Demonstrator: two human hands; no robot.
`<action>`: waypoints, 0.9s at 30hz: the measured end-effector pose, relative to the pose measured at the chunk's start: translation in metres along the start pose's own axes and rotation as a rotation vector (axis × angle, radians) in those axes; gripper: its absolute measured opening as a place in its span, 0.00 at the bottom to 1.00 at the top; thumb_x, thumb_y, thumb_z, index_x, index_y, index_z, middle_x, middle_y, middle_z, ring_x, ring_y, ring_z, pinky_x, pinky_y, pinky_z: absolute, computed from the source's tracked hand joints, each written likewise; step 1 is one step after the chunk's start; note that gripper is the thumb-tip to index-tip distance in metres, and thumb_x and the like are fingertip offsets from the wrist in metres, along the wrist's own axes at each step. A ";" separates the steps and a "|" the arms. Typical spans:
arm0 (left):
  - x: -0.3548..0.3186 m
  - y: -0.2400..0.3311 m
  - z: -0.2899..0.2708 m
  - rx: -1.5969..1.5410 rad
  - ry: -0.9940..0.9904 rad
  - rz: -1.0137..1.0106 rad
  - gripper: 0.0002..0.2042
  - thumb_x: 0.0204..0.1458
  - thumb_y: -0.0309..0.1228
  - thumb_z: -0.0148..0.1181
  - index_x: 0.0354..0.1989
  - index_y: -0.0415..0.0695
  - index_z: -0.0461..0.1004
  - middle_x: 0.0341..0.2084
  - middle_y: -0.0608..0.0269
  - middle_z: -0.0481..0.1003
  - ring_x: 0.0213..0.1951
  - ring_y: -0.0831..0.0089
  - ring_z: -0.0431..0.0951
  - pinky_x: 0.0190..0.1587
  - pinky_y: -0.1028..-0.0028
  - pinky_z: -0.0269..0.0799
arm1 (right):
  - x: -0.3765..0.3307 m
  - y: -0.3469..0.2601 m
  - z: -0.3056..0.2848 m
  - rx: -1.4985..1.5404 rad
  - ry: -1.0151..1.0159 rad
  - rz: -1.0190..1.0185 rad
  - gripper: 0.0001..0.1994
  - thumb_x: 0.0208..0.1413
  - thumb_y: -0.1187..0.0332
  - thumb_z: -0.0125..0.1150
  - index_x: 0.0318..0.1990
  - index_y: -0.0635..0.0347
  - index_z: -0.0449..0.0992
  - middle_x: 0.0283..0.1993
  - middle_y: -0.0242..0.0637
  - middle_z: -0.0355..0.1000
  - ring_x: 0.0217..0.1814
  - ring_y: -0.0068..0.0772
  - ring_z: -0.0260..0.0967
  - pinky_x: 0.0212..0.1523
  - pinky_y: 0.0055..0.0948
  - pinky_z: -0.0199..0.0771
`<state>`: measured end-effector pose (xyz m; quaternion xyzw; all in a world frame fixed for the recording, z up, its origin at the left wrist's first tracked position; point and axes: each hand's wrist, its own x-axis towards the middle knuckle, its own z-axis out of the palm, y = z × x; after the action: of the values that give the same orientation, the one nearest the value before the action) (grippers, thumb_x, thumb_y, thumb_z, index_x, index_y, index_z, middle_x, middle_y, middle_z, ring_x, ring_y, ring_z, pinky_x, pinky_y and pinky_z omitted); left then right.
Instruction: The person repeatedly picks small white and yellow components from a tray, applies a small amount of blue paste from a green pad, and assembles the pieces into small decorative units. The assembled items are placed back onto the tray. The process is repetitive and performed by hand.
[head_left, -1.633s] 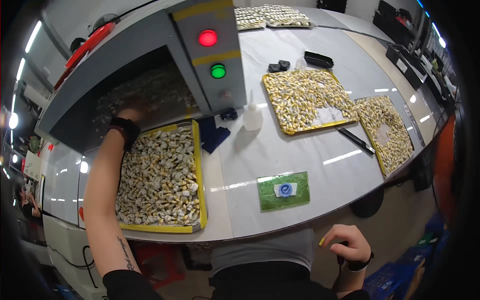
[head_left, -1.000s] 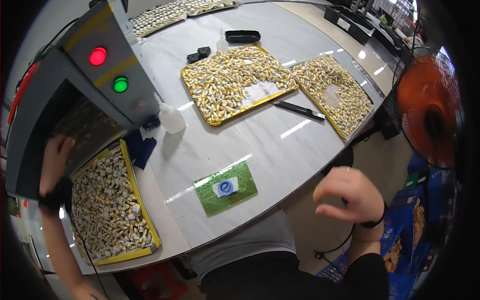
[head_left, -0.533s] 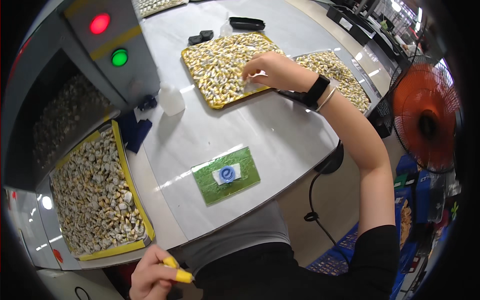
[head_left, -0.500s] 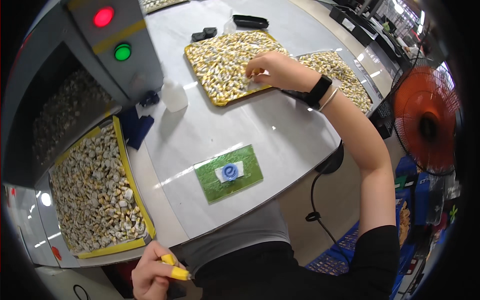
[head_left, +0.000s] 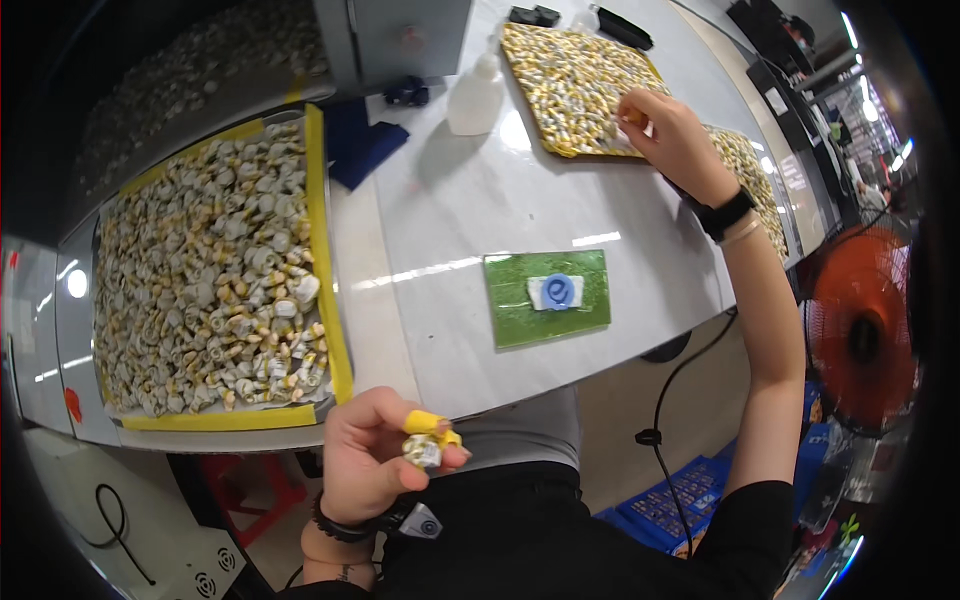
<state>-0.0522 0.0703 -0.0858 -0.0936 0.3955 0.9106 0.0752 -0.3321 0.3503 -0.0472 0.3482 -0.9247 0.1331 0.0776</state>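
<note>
Since half a second ago the view has swung left and the left hand (head_left: 375, 455) has risen, lifting its piece clear of the desk (head_left: 450, 200) edge.

Left fingers (head_left: 425, 425), yellow-capped, are closed on one small silver-and-gold part (head_left: 422, 450), near, below the desk. The right hand (head_left: 672, 135) rests on the far right tray (head_left: 575, 85) of like parts, fingers curled onto one; whether it is gripped I cannot tell. I judge it best to pinch a single piece, lift straight up, and not drag neighbours. The full left tray (head_left: 330, 290) lies just beside.
</note>
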 end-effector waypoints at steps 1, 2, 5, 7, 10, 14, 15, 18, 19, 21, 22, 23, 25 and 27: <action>0.002 -0.001 0.001 -0.031 -0.020 -0.021 0.22 0.36 0.40 0.73 0.30 0.40 0.67 0.21 0.57 0.76 0.24 0.71 0.77 0.33 0.67 0.77 | -0.005 0.001 -0.003 0.013 0.048 -0.009 0.05 0.50 0.74 0.56 0.34 0.62 0.68 0.28 0.42 0.70 0.27 0.40 0.68 0.31 0.31 0.69; 0.001 0.000 0.002 -0.053 -0.022 -0.032 0.22 0.36 0.40 0.72 0.30 0.40 0.68 0.21 0.57 0.76 0.25 0.72 0.77 0.33 0.67 0.77 | -0.005 -0.001 -0.002 0.033 0.084 0.014 0.07 0.49 0.76 0.57 0.37 0.63 0.70 0.27 0.41 0.70 0.28 0.37 0.70 0.30 0.30 0.70; 0.002 -0.004 -0.006 -0.147 -0.125 -0.054 0.20 0.39 0.36 0.71 0.35 0.35 0.70 0.29 0.56 0.76 0.33 0.70 0.78 0.40 0.69 0.76 | -0.012 -0.028 -0.014 0.134 0.139 -0.004 0.07 0.48 0.80 0.56 0.36 0.66 0.72 0.29 0.40 0.70 0.30 0.35 0.71 0.31 0.27 0.70; 0.002 -0.006 -0.009 -0.178 -0.171 -0.067 0.20 0.41 0.34 0.70 0.38 0.34 0.71 0.33 0.56 0.76 0.36 0.69 0.79 0.43 0.70 0.76 | -0.019 -0.054 -0.024 0.161 0.182 -0.097 0.06 0.48 0.81 0.56 0.35 0.67 0.73 0.30 0.40 0.70 0.31 0.34 0.71 0.32 0.26 0.70; 0.003 -0.006 -0.009 -0.177 -0.179 -0.082 0.21 0.41 0.36 0.70 0.38 0.33 0.71 0.34 0.55 0.75 0.35 0.69 0.79 0.42 0.70 0.75 | -0.037 -0.104 -0.036 0.135 0.103 -0.171 0.06 0.44 0.81 0.58 0.32 0.65 0.74 0.30 0.40 0.70 0.32 0.36 0.71 0.32 0.27 0.71; 0.007 -0.005 -0.005 -0.204 -0.216 -0.107 0.21 0.42 0.36 0.69 0.39 0.33 0.71 0.36 0.54 0.75 0.35 0.69 0.78 0.41 0.70 0.74 | -0.065 -0.133 -0.025 0.207 -0.089 -0.296 0.11 0.37 0.81 0.58 0.33 0.62 0.74 0.29 0.37 0.69 0.30 0.37 0.68 0.30 0.30 0.71; 0.007 -0.005 -0.002 -0.214 -0.204 -0.124 0.21 0.42 0.35 0.69 0.39 0.33 0.71 0.36 0.54 0.75 0.35 0.68 0.78 0.42 0.70 0.74 | -0.068 -0.136 -0.019 0.177 -0.064 -0.347 0.13 0.35 0.80 0.57 0.34 0.63 0.73 0.29 0.37 0.68 0.29 0.36 0.68 0.29 0.30 0.71; 0.009 -0.006 0.003 -0.232 -0.200 -0.116 0.20 0.42 0.32 0.69 0.39 0.32 0.71 0.35 0.53 0.75 0.36 0.67 0.78 0.41 0.70 0.75 | -0.070 -0.136 -0.014 0.123 -0.125 -0.339 0.12 0.37 0.80 0.56 0.34 0.63 0.72 0.29 0.37 0.68 0.31 0.36 0.68 0.30 0.30 0.71; 0.008 -0.006 0.004 -0.236 -0.203 -0.103 0.20 0.42 0.31 0.70 0.39 0.32 0.71 0.35 0.52 0.75 0.36 0.66 0.78 0.41 0.70 0.75 | -0.070 -0.136 -0.012 0.112 -0.118 -0.341 0.11 0.37 0.79 0.56 0.33 0.63 0.72 0.29 0.37 0.68 0.31 0.35 0.68 0.29 0.30 0.71; 0.008 -0.004 0.001 -0.234 -0.215 -0.118 0.20 0.41 0.31 0.70 0.39 0.32 0.71 0.34 0.52 0.75 0.36 0.66 0.79 0.39 0.71 0.76 | -0.070 -0.134 -0.010 0.081 -0.102 -0.342 0.11 0.37 0.79 0.56 0.33 0.63 0.71 0.29 0.36 0.68 0.32 0.35 0.67 0.29 0.29 0.71; 0.007 -0.003 -0.002 -0.233 -0.220 -0.126 0.20 0.40 0.31 0.71 0.38 0.31 0.71 0.34 0.52 0.75 0.35 0.65 0.79 0.39 0.72 0.76 | -0.070 -0.132 -0.011 0.068 -0.117 -0.342 0.10 0.37 0.79 0.56 0.32 0.63 0.71 0.29 0.36 0.68 0.32 0.35 0.67 0.29 0.29 0.71; 0.007 -0.003 -0.004 -0.216 -0.211 -0.137 0.21 0.40 0.34 0.71 0.37 0.31 0.72 0.33 0.51 0.76 0.34 0.64 0.80 0.36 0.73 0.77 | -0.070 -0.131 -0.011 0.057 -0.131 -0.344 0.10 0.37 0.79 0.56 0.32 0.63 0.71 0.29 0.36 0.68 0.32 0.35 0.67 0.29 0.29 0.71; 0.006 -0.001 -0.002 -0.216 -0.181 -0.158 0.23 0.40 0.37 0.71 0.37 0.31 0.71 0.32 0.52 0.76 0.33 0.65 0.80 0.35 0.74 0.77 | -0.070 -0.130 -0.010 0.054 -0.152 -0.343 0.10 0.37 0.78 0.56 0.32 0.63 0.71 0.29 0.35 0.68 0.33 0.34 0.67 0.29 0.29 0.71; 0.007 0.000 -0.002 -0.201 -0.162 -0.183 0.24 0.40 0.41 0.70 0.37 0.31 0.71 0.30 0.52 0.76 0.32 0.65 0.80 0.34 0.75 0.77 | -0.069 -0.130 -0.008 0.068 -0.165 -0.340 0.10 0.37 0.78 0.56 0.32 0.62 0.71 0.29 0.35 0.68 0.32 0.34 0.67 0.29 0.29 0.71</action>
<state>-0.0588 0.0690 -0.0884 -0.0626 0.2846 0.9395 0.1798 -0.1943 0.3018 -0.0313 0.5116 -0.8506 0.1205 0.0112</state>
